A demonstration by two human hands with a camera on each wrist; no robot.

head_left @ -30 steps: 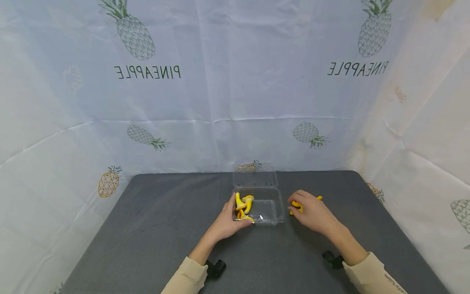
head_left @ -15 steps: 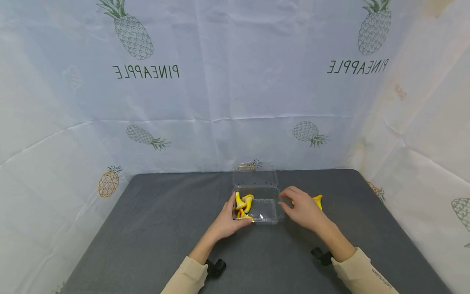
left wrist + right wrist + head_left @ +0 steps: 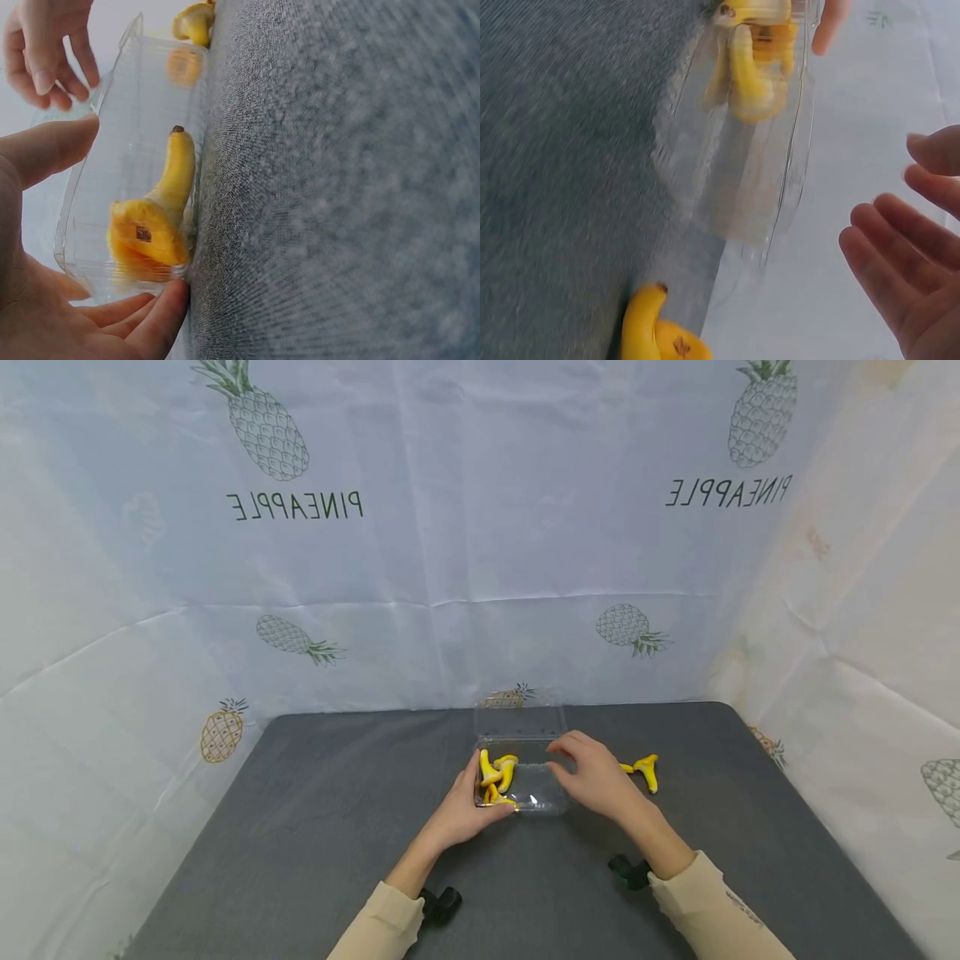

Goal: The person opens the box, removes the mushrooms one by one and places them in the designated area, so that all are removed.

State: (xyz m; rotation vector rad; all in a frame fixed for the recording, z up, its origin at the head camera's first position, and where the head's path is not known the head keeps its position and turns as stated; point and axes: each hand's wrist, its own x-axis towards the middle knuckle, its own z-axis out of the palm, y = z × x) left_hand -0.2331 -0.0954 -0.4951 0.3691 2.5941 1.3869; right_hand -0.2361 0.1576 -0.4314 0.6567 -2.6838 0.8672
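A clear plastic clamshell box (image 3: 540, 783) stands with its lid folded back on the dark table. My left hand (image 3: 459, 810) grips its left end, thumb along the front rim and fingers round the side, as the left wrist view also shows. Several yellow trumpet-shaped mushrooms (image 3: 507, 772) lie in the left part of the box; one mushroom (image 3: 176, 176) shows through the wall. My right hand (image 3: 596, 781) hovers at the box's right side. In the right wrist view, this right hand (image 3: 911, 262) has parted, relaxed fingers with nothing between them.
More yellow mushrooms (image 3: 647, 770) lie on the table to the right, just beyond my right hand. The raised lid (image 3: 517, 722) leans at the back near a pineapple-print curtain (image 3: 450, 543). Curtain cloth also hangs along both sides of the grey table (image 3: 322, 827).
My right hand has moved left from the loose mushrooms to the box's right side, uncovering those mushrooms. My left hand keeps its grip, and the box has stayed in place.
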